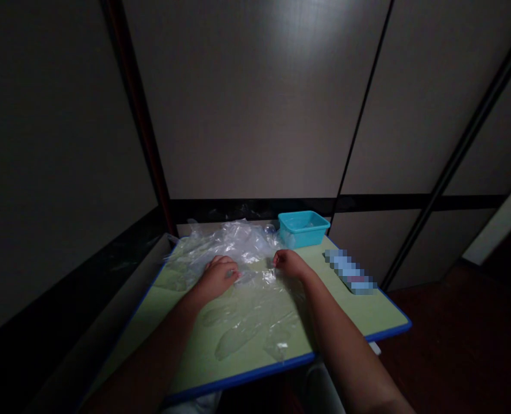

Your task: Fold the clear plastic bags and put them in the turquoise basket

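Clear, crinkled plastic film (242,244) is heaped at the back of the green table, and a flatter sheet of clear plastic (246,322) spreads toward the front edge. My left hand (221,276) rests over the plastic with its fingers curled, pinching a bit of the film. To its right, my right hand (286,263) is closed with the fingertips together at the edge of the same plastic. The film stretches between both hands, with shiny folds near the right one.
A turquoise basket (304,234) stands at the back right of the table. A long pale blue item, blurred out (350,272), lies near the right edge. The table (376,316) has a blue rim, and panelled doors (255,115) rise behind it.
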`<state>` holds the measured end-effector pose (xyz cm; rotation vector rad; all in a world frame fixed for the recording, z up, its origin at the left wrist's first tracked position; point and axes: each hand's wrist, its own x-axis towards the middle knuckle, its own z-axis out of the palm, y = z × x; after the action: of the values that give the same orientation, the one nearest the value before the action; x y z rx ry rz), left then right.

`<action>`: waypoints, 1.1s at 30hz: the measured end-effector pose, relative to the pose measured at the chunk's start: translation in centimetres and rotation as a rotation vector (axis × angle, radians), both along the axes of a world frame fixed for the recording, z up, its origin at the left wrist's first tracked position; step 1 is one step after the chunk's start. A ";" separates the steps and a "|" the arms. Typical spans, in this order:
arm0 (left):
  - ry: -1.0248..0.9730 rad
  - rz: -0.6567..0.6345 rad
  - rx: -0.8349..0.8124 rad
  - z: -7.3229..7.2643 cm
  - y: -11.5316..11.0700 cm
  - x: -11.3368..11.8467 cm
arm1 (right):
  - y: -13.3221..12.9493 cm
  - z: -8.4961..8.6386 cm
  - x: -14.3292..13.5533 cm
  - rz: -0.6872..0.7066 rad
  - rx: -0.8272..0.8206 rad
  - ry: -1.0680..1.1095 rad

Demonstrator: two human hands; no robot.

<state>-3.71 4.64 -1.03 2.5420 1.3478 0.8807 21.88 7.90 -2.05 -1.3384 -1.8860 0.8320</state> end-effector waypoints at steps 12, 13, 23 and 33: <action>-0.043 0.140 0.068 0.1 0.1 0.2 | -2.9 1.4 -3.9 0.321 -0.226 0.280; -0.053 0.126 0.072 0.2 0.1 0.3 | -3.0 1.2 -4.3 0.346 -0.320 0.338; -0.068 0.030 0.087 0.4 -0.6 1.0 | -2.2 0.5 -5.0 0.002 -0.515 0.507; 0.001 -0.202 0.031 0.8 -2.4 2.7 | -2.2 0.5 -4.8 -0.079 -0.499 0.493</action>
<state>-1.06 2.29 -0.24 2.6431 1.0607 0.8670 17.05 5.73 -1.52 -1.3158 -1.2789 1.5009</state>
